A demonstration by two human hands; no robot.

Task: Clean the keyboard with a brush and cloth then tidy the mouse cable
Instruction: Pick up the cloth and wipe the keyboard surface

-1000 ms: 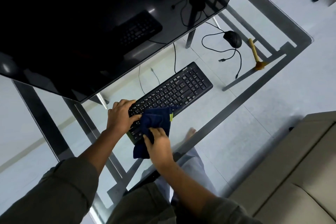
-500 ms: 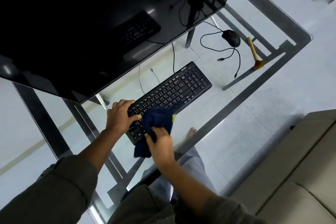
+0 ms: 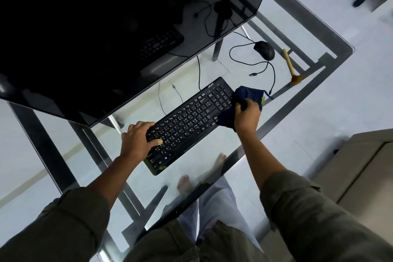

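Observation:
A black keyboard (image 3: 187, 125) lies slanted on the glass table (image 3: 331, 49). My left hand (image 3: 138, 140) presses flat on its near-left end, fingers spread over the keys. My right hand (image 3: 247, 115) grips a dark blue cloth (image 3: 248, 94) bunched against the keyboard's far-right end, over the number pad. A black mouse (image 3: 264, 50) sits beyond, its cable (image 3: 240, 60) trailing in loose loops toward the cloth. A wooden-handled brush (image 3: 291, 67) lies to the right of the mouse.
A large dark monitor (image 3: 106, 27) overhangs the far left of the table. The table's metal frame and my bare feet show through the glass. A beige cabinet (image 3: 361, 176) stands at the right, beyond the table edge.
My right hand has swept the cloth from the keyboard's near-left end to its far-right end. My left hand stays on the near-left end.

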